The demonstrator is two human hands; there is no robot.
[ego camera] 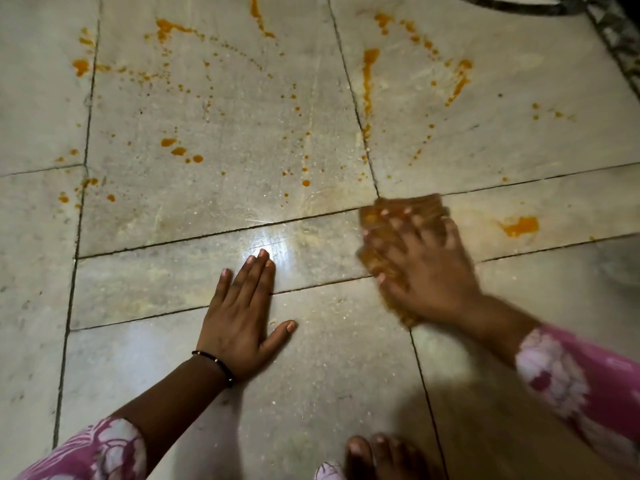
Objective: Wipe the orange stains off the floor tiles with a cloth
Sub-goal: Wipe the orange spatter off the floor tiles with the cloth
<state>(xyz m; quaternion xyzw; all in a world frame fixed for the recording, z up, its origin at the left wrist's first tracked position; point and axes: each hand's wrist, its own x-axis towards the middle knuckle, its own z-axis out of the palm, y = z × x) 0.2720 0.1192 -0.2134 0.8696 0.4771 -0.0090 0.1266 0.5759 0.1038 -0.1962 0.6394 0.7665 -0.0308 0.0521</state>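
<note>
Pressing an orange-soaked cloth against pale floor tiles, a person's right hand lies spread over the rag, fingers splayed and flat on top of it; the hand and cloth are blurred, so finer detail of the grip cannot be told. The left hand rests palm-down on the floor well apart from the right, fingers straight and held together, thumb out to the side, holding nothing. A thin dark bracelet circles the left wrist, and pink flowered sleeves cover both forearms. Orange stains lie scattered beyond the fingertips of both hands, in drops, streaks and arcs, with one larger smear just to the outer side of the right hand. A bright patch of glare sits on the tile at the left fingertips. Bare toes show on the floor nearer the person than the right hand.
</note>
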